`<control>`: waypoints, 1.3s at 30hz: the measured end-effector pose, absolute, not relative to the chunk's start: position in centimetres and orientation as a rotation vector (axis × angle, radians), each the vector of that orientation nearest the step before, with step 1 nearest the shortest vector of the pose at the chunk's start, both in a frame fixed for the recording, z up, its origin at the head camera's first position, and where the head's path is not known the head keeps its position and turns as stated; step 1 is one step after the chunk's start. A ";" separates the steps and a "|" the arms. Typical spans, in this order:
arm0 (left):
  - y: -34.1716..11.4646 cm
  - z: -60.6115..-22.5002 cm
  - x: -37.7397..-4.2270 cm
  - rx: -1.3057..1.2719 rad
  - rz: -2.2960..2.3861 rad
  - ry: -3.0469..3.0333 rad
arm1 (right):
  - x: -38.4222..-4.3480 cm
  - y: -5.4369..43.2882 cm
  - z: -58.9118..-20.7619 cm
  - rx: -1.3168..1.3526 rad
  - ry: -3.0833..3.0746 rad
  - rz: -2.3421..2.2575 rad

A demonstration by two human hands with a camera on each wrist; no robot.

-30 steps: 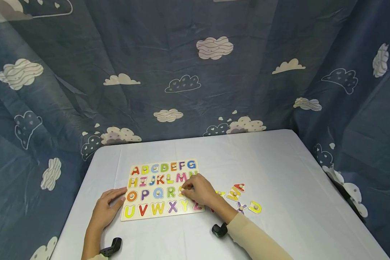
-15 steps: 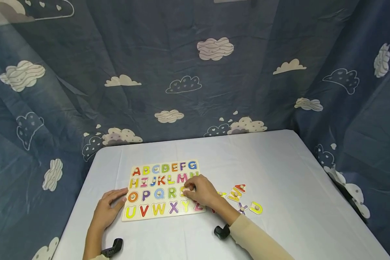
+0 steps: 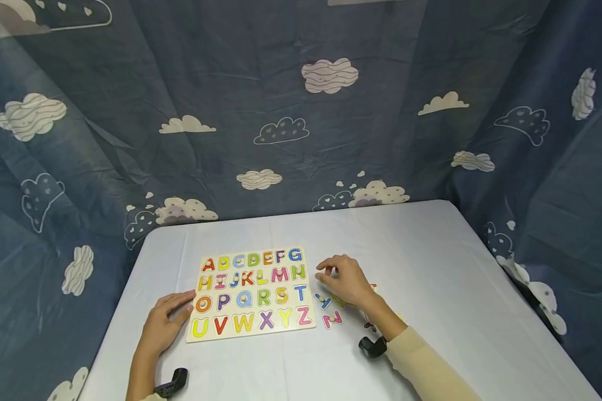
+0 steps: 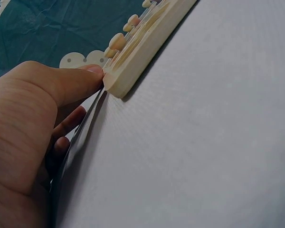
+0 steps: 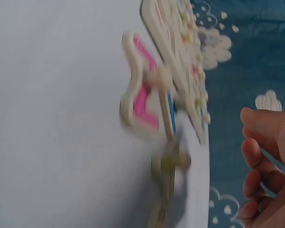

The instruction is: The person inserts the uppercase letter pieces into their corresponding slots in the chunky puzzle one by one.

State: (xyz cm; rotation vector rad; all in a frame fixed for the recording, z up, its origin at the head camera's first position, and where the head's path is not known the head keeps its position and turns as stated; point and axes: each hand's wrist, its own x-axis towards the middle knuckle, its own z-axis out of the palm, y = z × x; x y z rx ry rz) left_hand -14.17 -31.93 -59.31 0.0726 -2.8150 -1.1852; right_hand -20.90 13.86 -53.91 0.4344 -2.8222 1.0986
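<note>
A wooden alphabet puzzle board (image 3: 213, 305) lies on the table, with knobbed letters in its upper rows. At its left edge, the fingers and thumb of my left hand (image 3: 163, 323) touch the board; the left wrist view shows the thumb against the board's corner (image 4: 121, 88). The yellow-orange S (image 3: 281, 296) sits in its slot. My right hand (image 3: 348, 281) hovers right of the board, fingers loosely bent and holding nothing. Below it lie a blue T piece (image 3: 323, 301) and a pink Z piece (image 3: 332, 319). The forearm partly hides other loose letters.
The T slot (image 3: 300, 293) and the bottom row, such as the Z slot (image 3: 304, 316), show no knobs. A yellow-green piece (image 3: 338, 301) and a red piece (image 3: 373, 286) show beside the right arm. A cloud-print curtain (image 3: 281, 200) hangs behind the white table (image 3: 406, 239).
My right hand has left the S and moved right, off the board. The S, N and T places and the loose T and Z pieces now show. My left hand has stayed put.
</note>
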 end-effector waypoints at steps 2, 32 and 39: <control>-31.9 -59.3 -14.2 0.070 -1.185 -2.816 | -20.8 15.0 -53.9 0.416 -2.817 1.100; -31.9 -59.4 -14.1 0.063 -1.189 -2.806 | -18.9 16.7 -55.7 1.069 -2.894 1.080; -31.9 -59.4 -14.1 0.067 -1.206 -2.798 | -19.1 16.7 -55.8 1.013 -2.918 1.072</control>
